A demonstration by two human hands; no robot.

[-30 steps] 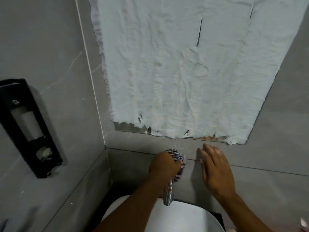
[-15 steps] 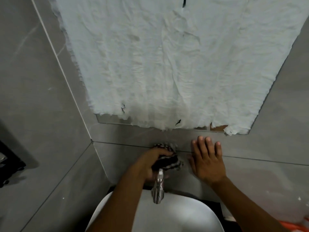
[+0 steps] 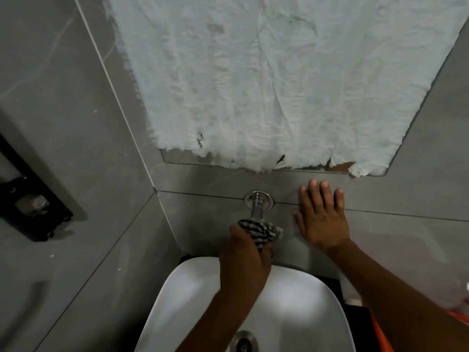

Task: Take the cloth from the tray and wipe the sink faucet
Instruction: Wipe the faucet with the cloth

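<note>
A chrome faucet comes out of the grey tiled wall above a white basin. Its wall flange and the first stretch of pipe are bare; the rest is hidden under my left hand. That hand is wrapped around the spout with a black-and-white striped cloth bunched between fingers and metal. My right hand lies flat on the wall tile just right of the faucet, fingers spread and holding nothing.
A mirror covered with crinkled white paper fills the wall above. A black holder is fixed to the left wall. The basin drain shows at the bottom, and something orange sits at the right edge.
My left hand and the cloth have slid from the wall end of the faucet down along the spout toward the basin, baring the flange. The right hand stays on the wall.
</note>
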